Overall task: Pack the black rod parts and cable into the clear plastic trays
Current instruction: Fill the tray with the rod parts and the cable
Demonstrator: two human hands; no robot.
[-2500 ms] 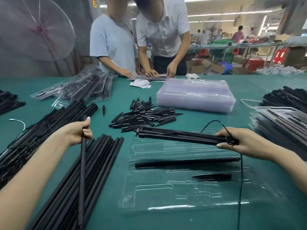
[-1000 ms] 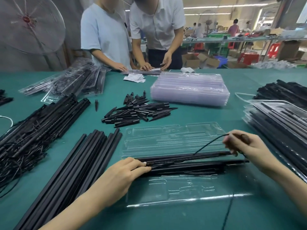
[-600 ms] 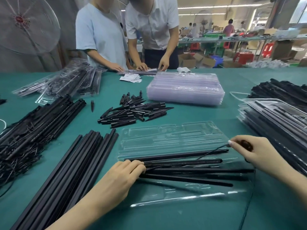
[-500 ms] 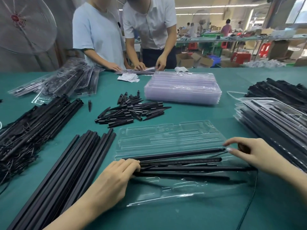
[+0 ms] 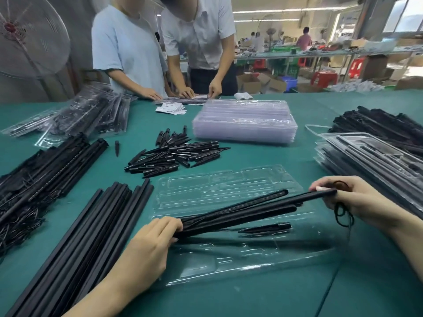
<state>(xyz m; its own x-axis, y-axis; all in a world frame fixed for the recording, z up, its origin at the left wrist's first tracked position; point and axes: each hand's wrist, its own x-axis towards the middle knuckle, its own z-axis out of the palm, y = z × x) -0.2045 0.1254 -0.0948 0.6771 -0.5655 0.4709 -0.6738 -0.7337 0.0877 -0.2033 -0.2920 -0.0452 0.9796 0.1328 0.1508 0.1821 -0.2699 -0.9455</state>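
At the far left of the green table [image 5: 251,154] lay a tangled heap of wired rods [image 5: 39,177], and beside it a neat row of long plain rods [image 5: 91,236] running toward me. My left hand [image 5: 146,250] came next, its fingers curled over the near ends of a bundle of black rods [image 5: 240,213], pinning them at the left edge of the open clear tray [image 5: 229,266]. The bundle fanned upward to the right, lifted off the tray rather than seated in its channels. One short pointed tip [image 5: 265,228] already lay in a slot under the bundle. My right hand [image 5: 357,200] pinched the far end of the top rod between thumb and fingers, with a loop of thin black cable [image 5: 343,213] dangling from that grip.

Further back sat a scatter of loose tips [image 5: 174,154] and a stack of empty trays [image 5: 245,120]; packed trays [image 5: 370,161] were piled at the right.

I judged the risks thus: the splayed rods could cross and miss their grooves when lowered, the loose cable could be trapped beneath a rod, and pressing down unevenly could flip the light tray or knock out the seated tip.
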